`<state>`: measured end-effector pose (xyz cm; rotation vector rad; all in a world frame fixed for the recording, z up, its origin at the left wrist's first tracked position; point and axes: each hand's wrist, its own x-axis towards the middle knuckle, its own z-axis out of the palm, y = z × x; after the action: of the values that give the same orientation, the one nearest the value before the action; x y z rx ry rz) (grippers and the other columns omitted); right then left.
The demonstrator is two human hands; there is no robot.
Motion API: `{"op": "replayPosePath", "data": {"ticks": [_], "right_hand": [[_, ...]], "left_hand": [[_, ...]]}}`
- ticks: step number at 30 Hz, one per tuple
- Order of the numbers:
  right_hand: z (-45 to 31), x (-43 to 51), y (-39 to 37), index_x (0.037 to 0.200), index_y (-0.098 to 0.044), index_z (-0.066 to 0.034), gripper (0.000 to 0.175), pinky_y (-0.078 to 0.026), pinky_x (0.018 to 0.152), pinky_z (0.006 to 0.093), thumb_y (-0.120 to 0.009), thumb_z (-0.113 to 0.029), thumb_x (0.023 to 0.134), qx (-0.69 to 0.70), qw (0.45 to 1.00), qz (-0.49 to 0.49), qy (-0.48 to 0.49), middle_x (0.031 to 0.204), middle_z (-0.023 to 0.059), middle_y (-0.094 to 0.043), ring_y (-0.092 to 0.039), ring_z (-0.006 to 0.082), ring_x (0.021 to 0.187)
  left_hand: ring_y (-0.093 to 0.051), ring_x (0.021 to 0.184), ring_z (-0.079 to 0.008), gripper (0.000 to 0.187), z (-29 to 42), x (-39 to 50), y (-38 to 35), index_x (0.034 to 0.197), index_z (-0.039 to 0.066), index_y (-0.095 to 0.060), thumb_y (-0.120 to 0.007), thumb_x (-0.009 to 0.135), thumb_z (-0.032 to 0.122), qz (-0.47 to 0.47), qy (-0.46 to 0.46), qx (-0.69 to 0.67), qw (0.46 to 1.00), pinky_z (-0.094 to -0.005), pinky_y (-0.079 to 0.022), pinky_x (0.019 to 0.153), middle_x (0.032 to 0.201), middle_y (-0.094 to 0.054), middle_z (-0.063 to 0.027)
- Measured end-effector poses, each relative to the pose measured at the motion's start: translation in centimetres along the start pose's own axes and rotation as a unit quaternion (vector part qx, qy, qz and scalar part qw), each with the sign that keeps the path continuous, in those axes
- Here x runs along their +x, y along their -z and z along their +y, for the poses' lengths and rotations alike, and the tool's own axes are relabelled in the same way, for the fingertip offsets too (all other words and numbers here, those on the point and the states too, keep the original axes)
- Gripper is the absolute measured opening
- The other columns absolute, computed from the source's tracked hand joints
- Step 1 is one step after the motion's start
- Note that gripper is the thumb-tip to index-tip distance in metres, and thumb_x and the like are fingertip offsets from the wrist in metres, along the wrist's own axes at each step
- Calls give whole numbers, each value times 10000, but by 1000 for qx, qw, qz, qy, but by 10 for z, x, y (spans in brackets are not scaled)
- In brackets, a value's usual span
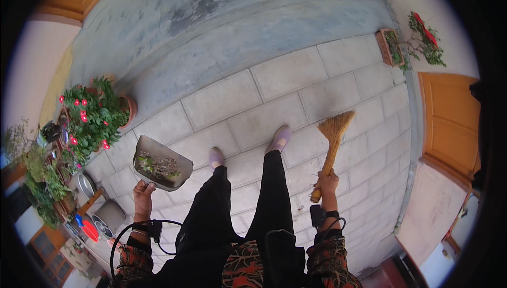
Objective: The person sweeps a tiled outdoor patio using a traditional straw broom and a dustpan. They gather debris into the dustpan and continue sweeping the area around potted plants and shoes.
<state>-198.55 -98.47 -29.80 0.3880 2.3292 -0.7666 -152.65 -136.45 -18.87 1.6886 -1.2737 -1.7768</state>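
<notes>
My left hand (143, 197) grips the near edge of a grey dustpan (183, 166), left of my legs. Dry plant debris (158, 165) with a few green leaves lies inside the pan. On the right, my right hand (328, 182) is closed around the handle of a short straw hand broom (333, 139), whose bristles point away from me and fan out above the paving. Both my feet, in light purple shoes (281, 137), stand on the pale floor tiles (263, 119) between the two tools.
Potted plants with red flowers (93, 115) line the left, beside metal basins (84, 185) and a red plastic scoop or dish (90, 230). A grey-blue plastered surface (190, 46) stretches across the far side. A rectangular planter (386, 48) and an orange door (447, 117) are at the right.
</notes>
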Motion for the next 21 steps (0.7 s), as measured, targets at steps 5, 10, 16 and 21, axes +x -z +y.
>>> {"op": "replayPosePath", "data": {"ticks": [5, 10, 16, 21], "right_hand": [[15, -123, -64, 1356, -351, -153, 590, -450, 367, 282, -608, -146, 825, 108, 974, -184, -82, 598, 40, -523, -540, 131, 450], [8, -189, -174, 1352, -319, -193, 612, -504, 599, 447, -571, -226, 795, -200, 900, -316, 224, 765, 199, -623, -620, 362, 647], [28, -190, -282, 1259, -431, -149, 579, -476, 756, 479, -647, -247, 731, -248, 831, -358, 344, 920, 211, -628, -606, 375, 864], [104, -106, -184, 1165, -539, -138, 407, -499, 695, 441, -592, -286, 789, -199, 929, -234, 204, 872, 193, -644, -621, 359, 819]], "left_hand": [[-492, 658, -52, 187, 14, -2, 55, 728, 119, -501, -620, 804, -3, -29, -13, 30, 999, -214, -408, 652, 702, -551, 50], [-493, 649, -65, 201, 26, -2, 89, 717, 119, -483, -624, 797, 0, -46, -21, 83, 995, -230, -412, 657, 691, -546, 36], [-489, 651, -78, 212, 33, -4, 90, 745, 122, -465, -644, 788, 15, -48, -28, 124, 991, -234, -412, 664, 676, -520, 30], [-499, 660, -73, 197, 33, -2, 72, 757, 116, -476, -646, 795, 25, -52, -10, 150, 987, -224, -413, 668, 691, -534, 29]]}}
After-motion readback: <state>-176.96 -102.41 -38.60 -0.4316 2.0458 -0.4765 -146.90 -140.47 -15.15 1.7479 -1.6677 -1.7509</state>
